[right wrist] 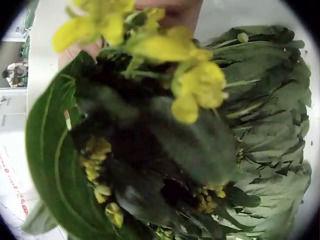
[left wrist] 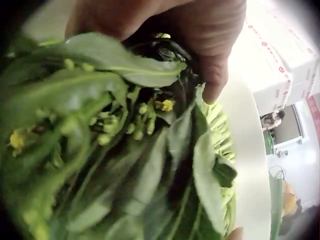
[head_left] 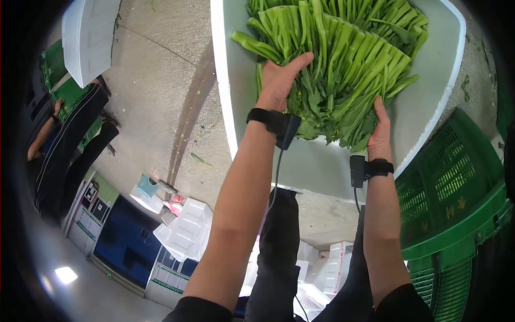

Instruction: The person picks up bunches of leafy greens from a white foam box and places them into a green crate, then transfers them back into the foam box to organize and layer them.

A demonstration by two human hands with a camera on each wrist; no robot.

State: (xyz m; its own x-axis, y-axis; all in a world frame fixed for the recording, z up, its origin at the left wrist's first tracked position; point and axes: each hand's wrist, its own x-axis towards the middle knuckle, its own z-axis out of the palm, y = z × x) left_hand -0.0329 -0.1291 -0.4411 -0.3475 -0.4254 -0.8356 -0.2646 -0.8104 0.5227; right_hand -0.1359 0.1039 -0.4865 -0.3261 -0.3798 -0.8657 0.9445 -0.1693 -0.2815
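A large bunch of choy sum (head_left: 348,70), with pale green stems, dark leaves and small yellow flowers, is between my two hands inside a white foam box (head_left: 432,118). My left hand (head_left: 278,80) grips its left side, thumb over the leaves, the other fingers mostly hidden. On the right side my right hand (head_left: 380,129) holds the leafy end with the thumb up along it. Stems fan toward the box's far end. Close leaves and yellow flowers (right wrist: 200,82) fill much of the right wrist view, beside layered choy sum leaves (right wrist: 270,125).
Green plastic crates (head_left: 445,182) stand right of the box. White foam boxes and lids (head_left: 188,228) lie behind on the left. Another person in dark trousers (head_left: 70,145) is at the far left, near a white foam box (head_left: 88,37). Leaf scraps (head_left: 200,159) dot the concrete floor.
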